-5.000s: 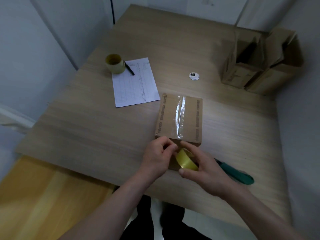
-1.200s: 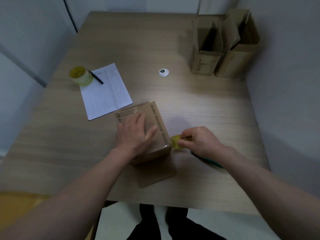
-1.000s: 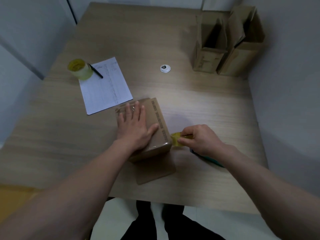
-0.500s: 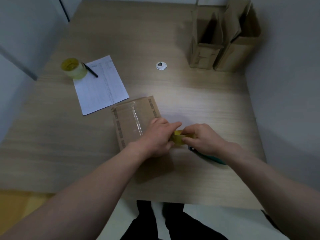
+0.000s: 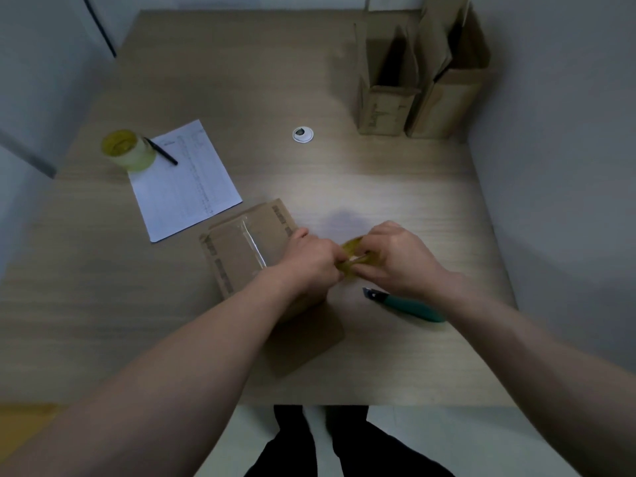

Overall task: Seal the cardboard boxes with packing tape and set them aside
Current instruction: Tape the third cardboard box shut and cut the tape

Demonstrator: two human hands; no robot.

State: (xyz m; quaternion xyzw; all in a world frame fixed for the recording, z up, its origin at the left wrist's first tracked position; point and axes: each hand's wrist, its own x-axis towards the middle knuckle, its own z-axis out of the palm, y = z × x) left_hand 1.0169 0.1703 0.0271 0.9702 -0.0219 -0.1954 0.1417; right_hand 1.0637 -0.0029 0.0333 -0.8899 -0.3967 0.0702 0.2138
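Head view: both hands meet just right of the box [image 5: 241,249], right hand [image 5: 395,259] curled around the tape roll [image 5: 358,258], left hand [image 5: 313,259] pinching at its edge (fingertips hidden). Box lies on the table [image 5: 378,187], taped along its top; a cutter [image 5: 406,304] sits near its right side.

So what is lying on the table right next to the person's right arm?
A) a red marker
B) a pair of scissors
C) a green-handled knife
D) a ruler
C: a green-handled knife lies flat on the table just beside the right hand, which grips the tape roll together with the left hand.
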